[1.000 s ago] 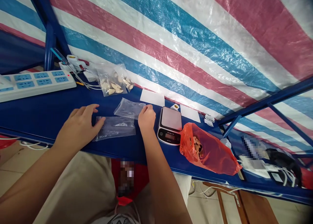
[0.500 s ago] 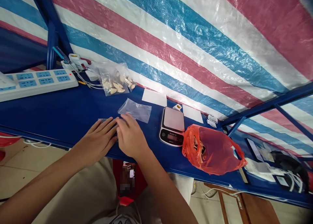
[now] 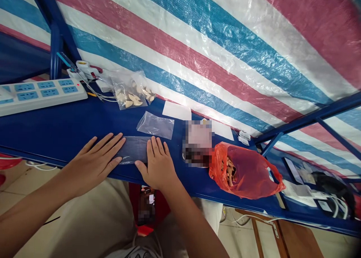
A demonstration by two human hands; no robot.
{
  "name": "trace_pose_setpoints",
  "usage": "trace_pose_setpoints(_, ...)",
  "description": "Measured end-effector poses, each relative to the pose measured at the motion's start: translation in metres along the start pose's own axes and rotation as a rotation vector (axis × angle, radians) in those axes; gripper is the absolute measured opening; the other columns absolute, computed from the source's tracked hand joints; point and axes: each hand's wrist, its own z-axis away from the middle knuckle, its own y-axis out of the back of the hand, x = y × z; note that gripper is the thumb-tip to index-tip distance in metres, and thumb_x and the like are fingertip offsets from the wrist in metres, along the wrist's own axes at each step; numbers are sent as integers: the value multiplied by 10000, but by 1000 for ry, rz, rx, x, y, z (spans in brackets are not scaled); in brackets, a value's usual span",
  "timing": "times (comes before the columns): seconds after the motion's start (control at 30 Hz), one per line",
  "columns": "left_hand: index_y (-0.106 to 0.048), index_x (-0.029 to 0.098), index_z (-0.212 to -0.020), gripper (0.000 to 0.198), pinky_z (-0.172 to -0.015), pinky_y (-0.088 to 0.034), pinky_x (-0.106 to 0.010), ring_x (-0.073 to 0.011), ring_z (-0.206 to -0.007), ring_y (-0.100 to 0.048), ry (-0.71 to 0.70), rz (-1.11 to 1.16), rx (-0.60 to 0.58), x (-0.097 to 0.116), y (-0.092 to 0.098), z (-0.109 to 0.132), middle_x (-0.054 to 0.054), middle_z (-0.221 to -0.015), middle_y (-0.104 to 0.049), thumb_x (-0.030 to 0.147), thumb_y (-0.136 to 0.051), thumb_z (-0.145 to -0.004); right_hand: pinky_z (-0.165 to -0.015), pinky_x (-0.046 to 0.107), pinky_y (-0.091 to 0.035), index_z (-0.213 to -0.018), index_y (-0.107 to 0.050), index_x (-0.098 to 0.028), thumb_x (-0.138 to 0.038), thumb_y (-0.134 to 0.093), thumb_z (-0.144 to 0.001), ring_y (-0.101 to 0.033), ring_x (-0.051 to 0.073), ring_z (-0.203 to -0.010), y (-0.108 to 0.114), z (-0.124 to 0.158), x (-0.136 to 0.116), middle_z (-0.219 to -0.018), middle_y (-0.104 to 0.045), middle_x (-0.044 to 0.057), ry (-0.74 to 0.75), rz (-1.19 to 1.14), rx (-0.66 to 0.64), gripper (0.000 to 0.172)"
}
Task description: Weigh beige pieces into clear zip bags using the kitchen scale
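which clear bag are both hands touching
The flat clear bag with left hand at one end and right hand at the other; the other flat bag and filled bags lie farther back, untouched.

Ends of clear bag (image 3: 135, 149) hidden under fingers (image 3: 115, 146); scale (image 3: 198, 137) pixelated.

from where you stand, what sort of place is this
Perhaps a makeshift work nook: a striped plastic sheet hangs behind a long blue bench, and a white power strip lies on the bench.
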Motion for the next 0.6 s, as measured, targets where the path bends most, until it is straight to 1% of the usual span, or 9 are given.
trace_pose_setpoints(0.1, -434, 242, -1635, 728, -1326, -230, -560, -307, -1606, -336, 0, -2, 2, -3, 1, 2, -38, -1695, -402, 572, -220, -1023, -1345, 550, -199, -1648, -317, 32, -613, -313, -1103, -193, 328, -1647, -2, 0, 1, -1746, -227, 205, -4, -6, 10, 845)
trace_pose_setpoints(0.2, -415, 246, -1645, 724, -1328, -232, -555, -308, -1603, -343, 0, -2, 8, -10, -1, 6, -41, -1696, -405, 569, -263, -1014, -1340, 551, -222, -1651, -306, 35, -621, -302, -1101, -185, 328, -1648, -3, 1, 2, -1746, -211, 207, -10, -12, 13, 855)
trace_pose_setpoints(0.33, -383, 200, -1656, 742, -1334, -222, -534, -307, -1598, -356, 33, 40, 40, -15, -1, 13, -85, -1702, -408, 563, -291, -1015, -1343, 549, -212, -1650, -300, 45, -625, -286, -1102, -166, 338, -1648, -2, 4, 3, -1747, -198, 216, -16, -19, 8, 865)
trace_pose_setpoints(0.4, -428, 168, -1620, 744, -1295, -291, -563, -344, -1550, -425, 99, 61, 74, -12, 5, 13, -131, -1665, -466, 577, -266, -1019, -1340, 557, -221, -1650, -307, 37, -626, -286, -1103, -165, 337, -1648, -2, 5, 3, -1746, -198, 214, -14, -25, 10, 860)
trace_pose_setpoints(0.47, -493, 153, -1546, 732, -1181, -418, -583, -384, -1431, -535, 209, 58, 115, -5, 13, 10, -173, -1542, -586, 605, -264, -1017, -1339, 560, -219, -1654, -308, 26, -625, -277, -1105, -155, 333, -1649, -2, 6, 3, -1748, -192, 209, -14, -34, 7, 852)
trace_pose_setpoints(0.5, -508, 153, -1510, 724, -1093, -480, -567, -390, -1338, -598, 271, 53, 132, -1, 17, 7, -180, -1438, -655, 625, -283, -1009, -1341, 558, -211, -1656, -304, 23, -625, -272, -1106, -147, 332, -1650, -1, 6, 3, -1749, -189, 209, -16, -41, 4, 850)
trace_pose_setpoints(0.53, -506, 157, -1486, 721, -998, -522, -535, -384, -1235, -649, 328, 52, 134, 3, 21, 4, -173, -1324, -708, 649, -317, -994, -1343, 554, -202, -1659, -298, 20, -623, -267, -1107, -140, 331, -1651, -1, 6, 3, -1750, -189, 209, -21, -50, 2, 849)
trace_pose_setpoints(0.6, -476, 174, -1469, 725, -834, -540, -457, -346, -1046, -707, 413, 74, 102, 11, 28, -4, -125, -1135, -759, 682, -392, -959, -1346, 547, -189, -1668, -283, 14, -618, -264, -1110, -129, 332, -1651, 0, 7, 2, -1752, -192, 208, -33, -74, 5, 844)
